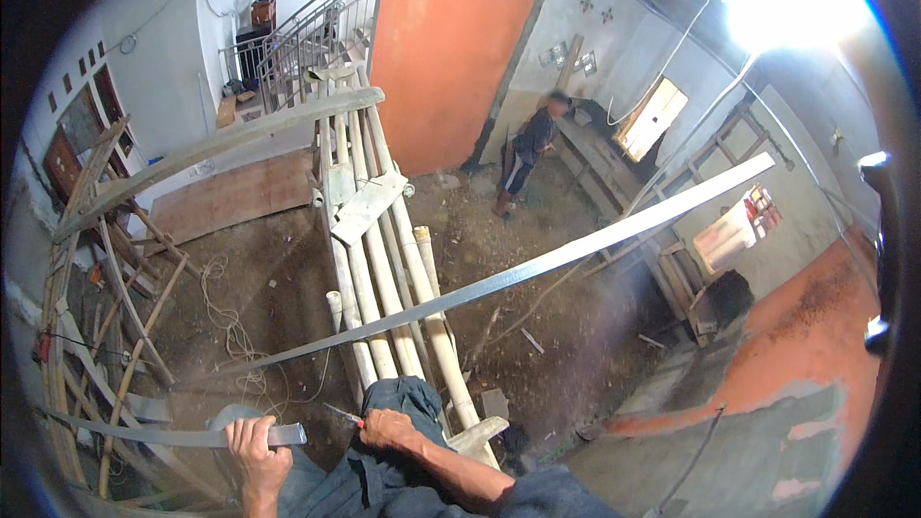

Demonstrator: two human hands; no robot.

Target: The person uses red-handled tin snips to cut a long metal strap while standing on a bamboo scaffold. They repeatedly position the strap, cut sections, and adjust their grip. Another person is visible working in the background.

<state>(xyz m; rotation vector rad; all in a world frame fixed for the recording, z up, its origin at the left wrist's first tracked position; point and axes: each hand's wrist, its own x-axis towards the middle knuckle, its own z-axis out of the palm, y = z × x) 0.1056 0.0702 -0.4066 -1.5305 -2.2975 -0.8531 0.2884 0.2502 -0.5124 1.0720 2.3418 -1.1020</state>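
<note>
Dark trousers (411, 401) are seen nearest the camera, with both hands held above them. By the left hand (257, 453), a grey metal strip (158, 437) is gripped close to its near end, the fingers being wrapped over it; its length is carried leftward to a frame of bamboo and timber (143, 374). By the right hand (391, 430), a small red-handled tool (345, 415) is clasped, its metal tip pointed up and left toward the strip, well apart from it. Ahead, a row of pale bamboo poles (362, 273) is crossed in view by a long silvery bar (537, 267); whether they are touched by it cannot be told. On the poles, a short pale board (369, 208) is laid. Below, an earth floor (278, 264) is seen, and a co-worker (533, 142) is seen near the far wall.
</note>
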